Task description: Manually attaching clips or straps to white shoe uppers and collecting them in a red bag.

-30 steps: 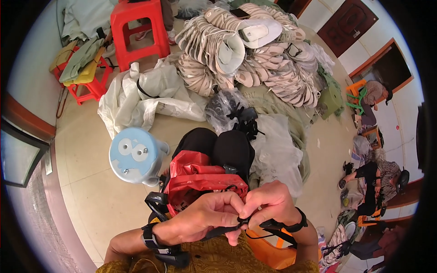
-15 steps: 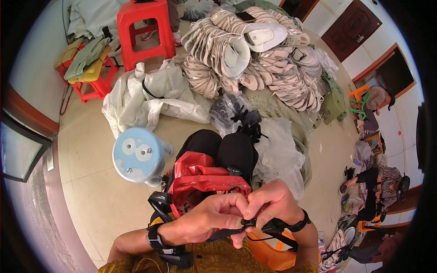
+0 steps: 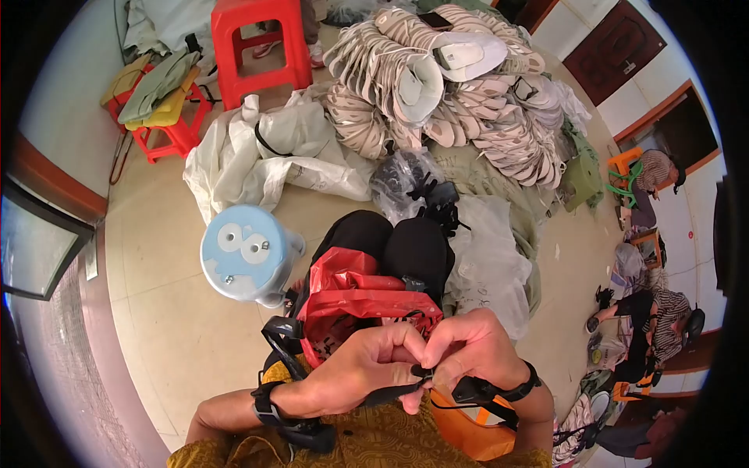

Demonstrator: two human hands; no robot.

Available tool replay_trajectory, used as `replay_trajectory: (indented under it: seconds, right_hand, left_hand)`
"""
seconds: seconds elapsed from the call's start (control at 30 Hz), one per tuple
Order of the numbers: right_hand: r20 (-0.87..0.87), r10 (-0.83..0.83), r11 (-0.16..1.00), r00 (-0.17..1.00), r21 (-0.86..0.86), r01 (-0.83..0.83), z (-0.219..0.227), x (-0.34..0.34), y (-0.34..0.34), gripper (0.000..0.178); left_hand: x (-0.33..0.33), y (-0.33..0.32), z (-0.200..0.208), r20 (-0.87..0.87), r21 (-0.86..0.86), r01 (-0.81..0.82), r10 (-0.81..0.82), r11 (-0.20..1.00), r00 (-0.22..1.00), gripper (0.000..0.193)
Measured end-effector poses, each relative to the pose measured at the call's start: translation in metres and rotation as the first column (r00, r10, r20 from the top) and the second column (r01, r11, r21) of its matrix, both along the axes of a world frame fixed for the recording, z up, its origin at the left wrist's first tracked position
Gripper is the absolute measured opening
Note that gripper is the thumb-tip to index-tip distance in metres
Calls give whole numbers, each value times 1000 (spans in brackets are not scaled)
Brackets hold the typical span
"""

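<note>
Close together in front of my body, my left hand [image 3: 355, 373] and my right hand [image 3: 482, 351] both pinch a small black piece [image 3: 422, 372] between thumbs and fingertips. Fingers cover much of it, so its exact kind does not show. Thin black cord or strap runs below my fingers. Just beyond the hands, a red plastic bag [image 3: 355, 312] lies on my lap over black trousers. Dark straps with black devices sit around both wrists.
A light-blue round stool [image 3: 243, 253] stands to the left. Ahead, white sacking [image 3: 308, 168] lies before a large heap of beige shoe uppers [image 3: 476, 117]. A red stool [image 3: 261, 47] is at the back. People [image 3: 667, 320] sit along the right wall.
Both hands stay together on the small black piece, with slight finger movement. The whole view has shifted a little, so the surroundings appear slightly higher and farther right.
</note>
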State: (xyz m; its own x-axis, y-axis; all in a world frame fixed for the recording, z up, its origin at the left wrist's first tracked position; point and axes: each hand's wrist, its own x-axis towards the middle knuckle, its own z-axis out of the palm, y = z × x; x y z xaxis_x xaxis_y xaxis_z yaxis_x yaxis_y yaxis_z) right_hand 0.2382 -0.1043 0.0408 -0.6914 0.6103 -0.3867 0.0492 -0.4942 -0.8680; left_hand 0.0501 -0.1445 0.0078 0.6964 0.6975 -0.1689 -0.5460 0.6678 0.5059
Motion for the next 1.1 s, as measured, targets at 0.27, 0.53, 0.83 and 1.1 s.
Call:
replay_trajectory:
  seconds: [0.27, 0.53, 0.83, 1.1]
  right_hand:
    - [-223, -86, 970, 971, 205, 133, -18, -1, 2, 16]
    - [-217, 4, 989, 976, 144, 28, -16, 2, 3, 16]
    - [22, 63, 975, 998, 211, -66, -5, -1, 2, 11]
    - [91, -244, 428, 966, 903, 23, -7, -11, -4, 26]
  left_hand:
    - [2, 3, 5, 20, 31, -69, 68, 997, 997, 10]
    - [5, -4, -1, 57, 53, -48, 45, 997, 997, 12]
    - [1, -5, 3, -38, -17, -29, 28, 999, 999, 14]
    - [10, -2, -5, -375, 388, -305, 451, 870, 810, 13]
